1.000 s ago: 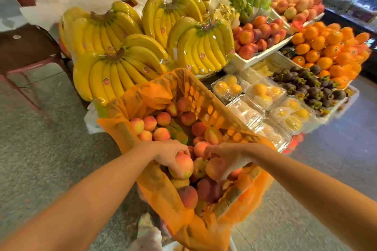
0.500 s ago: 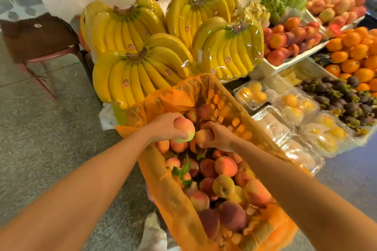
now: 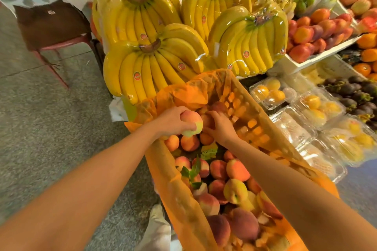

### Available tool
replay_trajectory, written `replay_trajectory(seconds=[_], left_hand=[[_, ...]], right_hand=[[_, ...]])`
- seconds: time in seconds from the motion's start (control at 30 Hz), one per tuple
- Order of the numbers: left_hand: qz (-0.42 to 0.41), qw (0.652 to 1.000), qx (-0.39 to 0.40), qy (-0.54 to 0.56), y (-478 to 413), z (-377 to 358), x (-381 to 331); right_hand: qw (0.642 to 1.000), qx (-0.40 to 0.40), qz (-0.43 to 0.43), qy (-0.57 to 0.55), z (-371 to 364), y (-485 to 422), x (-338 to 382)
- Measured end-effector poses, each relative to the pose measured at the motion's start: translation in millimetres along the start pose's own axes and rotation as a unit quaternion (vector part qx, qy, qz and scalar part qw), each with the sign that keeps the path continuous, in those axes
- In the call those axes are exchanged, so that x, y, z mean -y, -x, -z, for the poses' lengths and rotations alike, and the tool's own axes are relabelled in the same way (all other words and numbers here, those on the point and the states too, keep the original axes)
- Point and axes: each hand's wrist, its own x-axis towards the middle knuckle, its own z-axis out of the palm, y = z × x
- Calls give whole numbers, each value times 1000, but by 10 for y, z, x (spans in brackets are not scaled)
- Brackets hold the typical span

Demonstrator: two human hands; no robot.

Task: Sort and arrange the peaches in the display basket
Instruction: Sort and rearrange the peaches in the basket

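Note:
An orange-lined display basket (image 3: 263, 128) runs from the centre to the bottom right, filled with several peaches (image 3: 236, 169). My left hand (image 3: 171, 121) grips a pink and pale green peach (image 3: 192, 123) over the basket's far end. Just to its right, my right hand (image 3: 221, 126) holds a darker peach (image 3: 207, 120) against the pile at the far end; my fingers partly hide it. A few green leaves (image 3: 192, 171) lie among the fruit.
Wrapped banana bunches (image 3: 155, 63) stand right behind the basket. Clear plastic boxes of yellow fruit (image 3: 318, 108) sit to its right, with trays of red fruit (image 3: 318, 30), oranges and dark mangosteens (image 3: 355, 91) beyond. A red-legged chair (image 3: 51, 26) stands on the floor at upper left.
Both hands carried their peaches from the near part of the basket to its far end, where they have stayed for the last half second. The view moved forward and closer.

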Motion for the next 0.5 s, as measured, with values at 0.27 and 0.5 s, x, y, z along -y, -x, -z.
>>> replay_trajectory(seconds=[0.27,0.5], left_hand=[[51,997,6,51,-68,-123,-70],[-49,987,-146,-49,194,99,-73]], right_hand=[[960,116,111,-228,425,290,99],[966,90,108,-218,402,275,284]])
